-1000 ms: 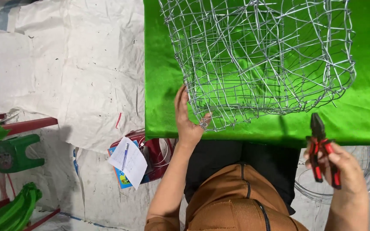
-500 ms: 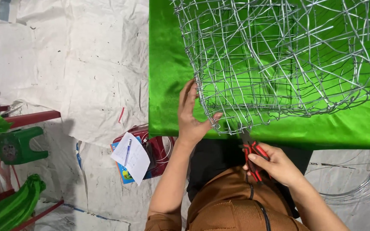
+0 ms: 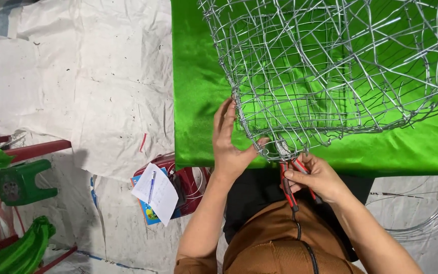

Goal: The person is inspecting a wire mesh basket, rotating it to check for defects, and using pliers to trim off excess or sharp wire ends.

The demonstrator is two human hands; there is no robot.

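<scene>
In the head view, a large open cage of bent, shiny silver wire [image 3: 330,71] fills the upper right of the frame, its irregular mesh lying on a glossy bright green cloth [image 3: 198,101]; the top and right of the cage are cut off by the frame edge. The left hand [image 3: 231,139], at centre, rests flat with fingers spread against the cage's lower left rim, thumb hooked under the wire. The right hand [image 3: 318,177], just below the rim, is closed around red-handled metal pliers [image 3: 292,177], whose long axis runs nearly upright, nose up at the wire edge; the nose is hard to make out among the strands. At the lower left, a white paper sheet with a blue pen [image 3: 155,195] lies on a red box [image 3: 188,182], over wrinkled white woven sheeting [image 3: 77,76].
</scene>
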